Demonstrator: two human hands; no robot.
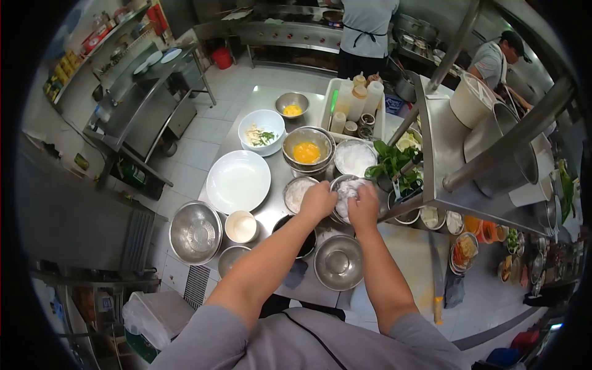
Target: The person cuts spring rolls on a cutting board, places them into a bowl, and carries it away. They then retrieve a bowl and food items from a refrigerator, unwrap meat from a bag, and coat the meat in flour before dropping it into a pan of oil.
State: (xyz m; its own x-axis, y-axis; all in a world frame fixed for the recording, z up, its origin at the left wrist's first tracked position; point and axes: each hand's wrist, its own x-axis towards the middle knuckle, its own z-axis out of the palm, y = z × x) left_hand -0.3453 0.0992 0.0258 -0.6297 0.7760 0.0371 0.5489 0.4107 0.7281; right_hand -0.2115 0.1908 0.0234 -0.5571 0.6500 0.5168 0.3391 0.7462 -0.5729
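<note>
A metal bowl [338, 213] holds a white, powder-coated mass [349, 189], too small to name exactly. My left hand [319, 201] is closed at the bowl's left rim and appears to grip it. Over the right side of the same bowl, my right hand [364, 205] has its fingers curled down into the white mass; what lies between the fingertips is hidden. Just left of my left hand stands a bowl of white powder [297, 192]. Behind my hands is a larger bowl of white powder [355, 158].
Egg yolks [306, 152] sit in stacked metal bowls. A large white bowl [238, 180], a cream cup [241, 227] and a metal bowl [338, 263] surround my arms. Leafy greens [394, 161] and a steel shelf [453, 185] flank the right. A knife [438, 290] lies on the cutting board.
</note>
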